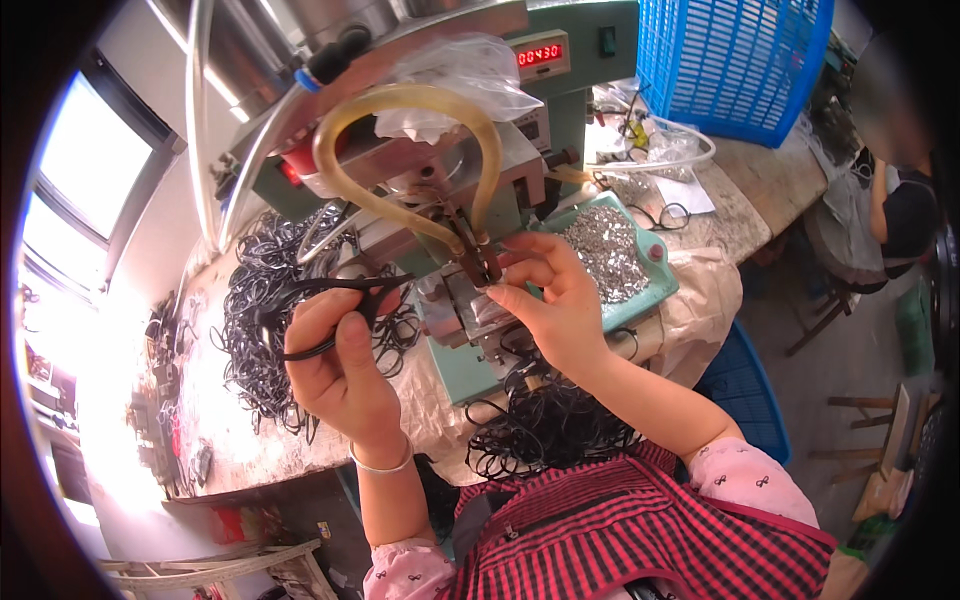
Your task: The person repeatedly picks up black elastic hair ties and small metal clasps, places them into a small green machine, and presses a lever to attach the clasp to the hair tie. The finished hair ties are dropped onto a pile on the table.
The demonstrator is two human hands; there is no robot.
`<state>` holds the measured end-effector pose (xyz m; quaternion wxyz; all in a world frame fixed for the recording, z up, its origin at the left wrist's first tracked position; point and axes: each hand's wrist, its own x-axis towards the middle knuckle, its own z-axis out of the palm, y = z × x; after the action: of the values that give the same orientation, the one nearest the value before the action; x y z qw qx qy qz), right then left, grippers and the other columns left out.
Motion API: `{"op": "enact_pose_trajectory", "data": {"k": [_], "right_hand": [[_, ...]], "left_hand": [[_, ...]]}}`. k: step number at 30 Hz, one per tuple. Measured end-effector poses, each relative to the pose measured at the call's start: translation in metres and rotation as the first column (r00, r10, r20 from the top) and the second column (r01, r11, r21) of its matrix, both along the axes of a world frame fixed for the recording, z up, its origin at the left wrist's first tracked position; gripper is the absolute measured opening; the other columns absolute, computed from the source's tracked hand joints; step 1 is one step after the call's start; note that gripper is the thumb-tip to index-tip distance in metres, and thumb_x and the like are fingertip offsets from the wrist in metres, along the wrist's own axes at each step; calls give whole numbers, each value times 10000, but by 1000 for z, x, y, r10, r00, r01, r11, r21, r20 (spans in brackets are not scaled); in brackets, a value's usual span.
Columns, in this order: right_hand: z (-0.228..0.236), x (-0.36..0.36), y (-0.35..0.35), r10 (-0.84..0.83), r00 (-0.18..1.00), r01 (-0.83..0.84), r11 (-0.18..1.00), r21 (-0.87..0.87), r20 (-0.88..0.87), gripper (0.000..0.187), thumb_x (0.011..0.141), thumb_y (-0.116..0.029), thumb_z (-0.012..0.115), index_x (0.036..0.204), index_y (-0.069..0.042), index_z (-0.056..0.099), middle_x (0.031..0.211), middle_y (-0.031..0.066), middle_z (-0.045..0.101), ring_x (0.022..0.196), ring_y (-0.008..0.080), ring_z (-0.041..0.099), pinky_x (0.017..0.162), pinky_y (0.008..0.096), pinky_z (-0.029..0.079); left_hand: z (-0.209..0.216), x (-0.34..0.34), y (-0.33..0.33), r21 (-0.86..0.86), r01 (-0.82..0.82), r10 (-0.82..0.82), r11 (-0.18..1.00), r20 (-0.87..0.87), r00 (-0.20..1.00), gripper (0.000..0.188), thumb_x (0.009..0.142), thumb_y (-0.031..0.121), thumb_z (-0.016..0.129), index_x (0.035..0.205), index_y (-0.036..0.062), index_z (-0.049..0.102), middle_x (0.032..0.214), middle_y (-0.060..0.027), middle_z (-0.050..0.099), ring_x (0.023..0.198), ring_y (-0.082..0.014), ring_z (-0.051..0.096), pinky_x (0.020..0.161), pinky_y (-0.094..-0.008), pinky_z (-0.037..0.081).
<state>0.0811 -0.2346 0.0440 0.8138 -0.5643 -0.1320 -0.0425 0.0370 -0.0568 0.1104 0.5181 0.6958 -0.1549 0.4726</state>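
My left hand (342,372) pinches a black cord (345,284) between thumb and fingers, left of a green and metal bench press (500,180). The cord stretches right toward the press's tooling (478,262), and a loop hangs by my palm. My right hand (556,305) is at the tooling from the right, its thumb and fingertips closed together beside it. Whatever those fingertips grip is too small and hidden to name. A yellowish hose (410,92) arches over the tooling. One heap of black cords (280,330) lies left of the press, another (545,425) in front of me.
Right of the press sits a green tray (655,285) full of small metal pieces (605,255). A blue plastic basket (735,65) stands behind it. Brown paper (700,300) covers the bench edge. Below is a blue bin (745,390). Another person (900,200) sits at far right.
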Motion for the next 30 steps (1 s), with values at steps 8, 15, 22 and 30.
{"op": "enact_pose_trajectory", "data": {"k": [8, 15, 22, 30], "right_hand": [[18, -18, -34, 76, 978, 10, 914, -405, 195, 433, 880, 6, 626, 1310, -11, 580, 1248, 164, 670, 1228, 243, 614, 1055, 370, 457], [-77, 41, -122, -162, 765, 644, 237, -728, 624, 80, 784, -85, 735, 856, -61, 711, 1144, 195, 667, 1244, 411, 559, 1003, 478, 483], [-73, 50, -120, -241, 831, 556, 410, -723, 502, 59, 768, -104, 758, 817, -91, 727, 1001, 76, 736, 1053, 279, 671, 895, 404, 538], [-70, 76, -96, 41, 654, 726, 247, -642, 755, 50, 834, -90, 707, 853, -44, 709, 962, 98, 713, 950, 309, 684, 782, 403, 555]], "left_hand": [[-4, -32, -7, 30, 216, -216, 976, 5, 976, 38, 938, -3, 606, 930, -16, 641, 907, -235, 716, 807, -282, 700, 807, -382, 580], [-32, -14, -29, 590, 286, -234, 755, -165, 958, 217, 755, 75, 808, 966, 107, 772, 1026, -47, 768, 913, -260, 714, 971, -491, 522], [-38, -13, -28, 585, 314, -234, 748, -209, 949, 189, 767, 93, 811, 951, 124, 783, 1032, -33, 770, 932, -252, 711, 1002, -500, 507], [-48, -25, -27, 605, 234, -145, 761, -194, 970, 216, 784, 89, 805, 991, 140, 773, 1069, -31, 764, 977, -236, 709, 1054, -489, 490]]}}
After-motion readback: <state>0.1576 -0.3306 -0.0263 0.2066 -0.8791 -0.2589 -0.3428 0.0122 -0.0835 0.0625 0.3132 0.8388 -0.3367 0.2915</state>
